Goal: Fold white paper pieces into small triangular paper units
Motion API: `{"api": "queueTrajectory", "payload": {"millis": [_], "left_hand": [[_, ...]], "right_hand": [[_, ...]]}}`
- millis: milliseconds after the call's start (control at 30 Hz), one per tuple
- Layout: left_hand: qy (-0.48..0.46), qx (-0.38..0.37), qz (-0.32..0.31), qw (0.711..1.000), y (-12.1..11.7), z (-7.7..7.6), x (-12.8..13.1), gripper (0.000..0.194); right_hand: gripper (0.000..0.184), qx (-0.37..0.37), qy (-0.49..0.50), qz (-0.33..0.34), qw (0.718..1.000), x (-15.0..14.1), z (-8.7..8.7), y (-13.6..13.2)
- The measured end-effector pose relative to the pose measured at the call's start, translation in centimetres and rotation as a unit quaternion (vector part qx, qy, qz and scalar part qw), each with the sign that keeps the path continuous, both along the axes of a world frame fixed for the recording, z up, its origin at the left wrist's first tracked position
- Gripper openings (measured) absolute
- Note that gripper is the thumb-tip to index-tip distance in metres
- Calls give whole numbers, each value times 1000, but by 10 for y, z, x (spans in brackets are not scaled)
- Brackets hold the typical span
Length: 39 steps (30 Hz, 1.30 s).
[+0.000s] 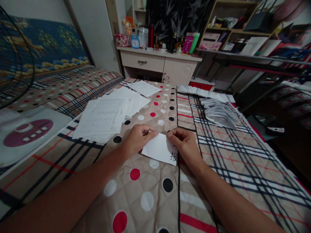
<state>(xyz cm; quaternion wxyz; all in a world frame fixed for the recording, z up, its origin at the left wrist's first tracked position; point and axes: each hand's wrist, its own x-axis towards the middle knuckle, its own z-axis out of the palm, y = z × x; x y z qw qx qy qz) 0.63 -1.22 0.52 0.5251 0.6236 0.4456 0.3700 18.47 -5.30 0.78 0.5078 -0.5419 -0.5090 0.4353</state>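
Observation:
A white sheet of paper [159, 149], apparently folded, with dark printed characters at its right end, lies low over the bed cover between my hands. My left hand [139, 137] pinches its upper left corner between thumb and fingers. At the upper right edge, my right hand [186, 144] grips the same sheet, its fingers covering part of the print. Left of my hands, a loose pile of printed sheets [99, 115] is spread on the bed. To the right sits a fanned stack of folded papers [218, 113], with a long row of folded papers [204, 92] behind it.
The quilted bed cover [145, 184] has dots and plaid bands. A white plastic bag [36, 132] with a purple print lies at the left. Beyond the bed stand a white dresser [143, 61] crowded with bottles and a blue clock [135, 41], and a shelf unit [233, 30] at right.

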Motion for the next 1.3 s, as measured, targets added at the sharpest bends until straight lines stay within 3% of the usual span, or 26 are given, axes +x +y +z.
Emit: {"api": "queueTrajectory", "payload": {"millis": [233,367,633,800,1033,1100,1233,1300], "left_hand": [[103,159,-26,982,-8,3,5,22],[104,198,7,975,-3,2,-1,23],[79,154,75,982,10,0,-13,22],[40,125,154,979,21,-3,-24,25],[20,101,112,988,17,-4,-15,25],[-27,74,100,992,12,-3,-11,30],[-83,2,54,995,3,-1,-4,66],[-86,-13,38,996,1,0,-1,65]], "right_hand": [[18,-50,-36,70,996,-6,6,0],[15,-69,-2,68,995,4,4,4],[11,-96,16,38,995,29,7,9],[19,-56,31,-29,998,44,11,13],[37,-84,77,101,988,9,10,2],[38,-82,81,79,990,2,8,-1],[32,-47,115,-1,992,0,5,-2],[30,-49,128,-4,991,2,3,-2]]}}
